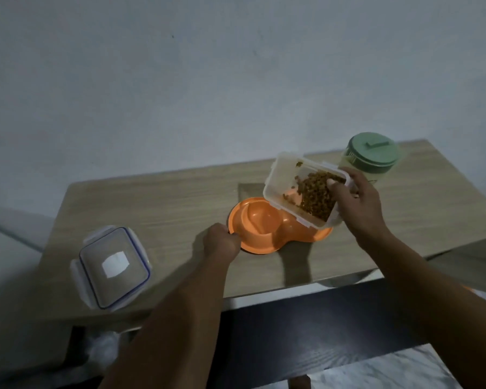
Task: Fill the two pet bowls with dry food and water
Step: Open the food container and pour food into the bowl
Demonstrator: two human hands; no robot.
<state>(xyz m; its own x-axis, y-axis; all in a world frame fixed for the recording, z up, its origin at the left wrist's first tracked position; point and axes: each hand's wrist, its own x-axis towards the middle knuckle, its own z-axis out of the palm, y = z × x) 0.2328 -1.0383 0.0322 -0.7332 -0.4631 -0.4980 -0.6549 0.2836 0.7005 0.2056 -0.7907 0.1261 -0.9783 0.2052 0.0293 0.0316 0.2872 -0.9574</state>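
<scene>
**Pale wall, wooden counter, kibble box tipped over the orange dish**

Pale grey wall (236,80) stands behind a light wooden counter (166,197). At the counter's left end lies a clear square lid (111,266) with a blue seal and snap flaps, flat and well apart from everything else. Near the middle, the left hand (222,242) sits at the left rim of the orange double pet bowl (260,221), its grip curled round that rim. The dish rests flat on the counter. Its left well shows bare orange plastic, and its right well is mostly hidden. Above that right side hangs a clear plastic container (281,181), tilted with its open mouth facing the camera. Brown dry food (314,196) is heaped toward its lower right side. The right hand (354,203) holds the container by its right edge, its grip closed on the wall with fingertips over the rim and touching the kibble. Just behind this hand stands a pale jug with a green lid (373,153), upright near the counter's far right corner.
</scene>
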